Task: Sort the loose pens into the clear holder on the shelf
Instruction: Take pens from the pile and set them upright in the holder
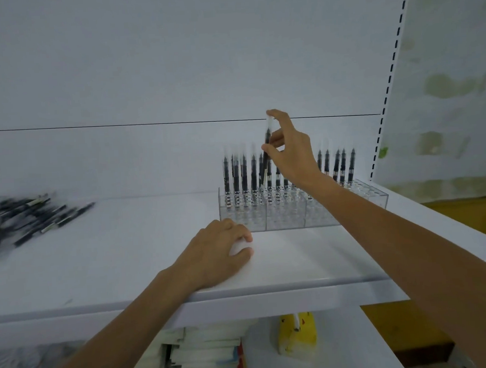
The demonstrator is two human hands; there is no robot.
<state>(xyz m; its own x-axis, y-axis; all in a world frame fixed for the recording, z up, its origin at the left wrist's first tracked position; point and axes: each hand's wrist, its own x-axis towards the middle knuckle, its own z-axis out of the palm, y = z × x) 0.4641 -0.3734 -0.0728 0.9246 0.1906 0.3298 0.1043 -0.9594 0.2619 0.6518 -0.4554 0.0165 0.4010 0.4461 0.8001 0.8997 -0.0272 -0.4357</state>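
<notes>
While many pens [244, 175] already stand in the clear holder [281, 218] at centre right, a blurred heap of loose pens [25, 220] waits on the shelf [112, 257] at far left, so I judge much remains. The right hand [291, 152] pinches one dark, clear-capped pen [267, 142] nearly upright just above the holder. The left hand [214, 253] rests at lower centre, fingers [239, 235] curled; whether they grasp anything I cannot tell.

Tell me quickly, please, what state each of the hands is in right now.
Left hand: curled on the shelf; whether it holds anything cannot be told.
Right hand: closed, pinching a pen above the clear holder.
</notes>
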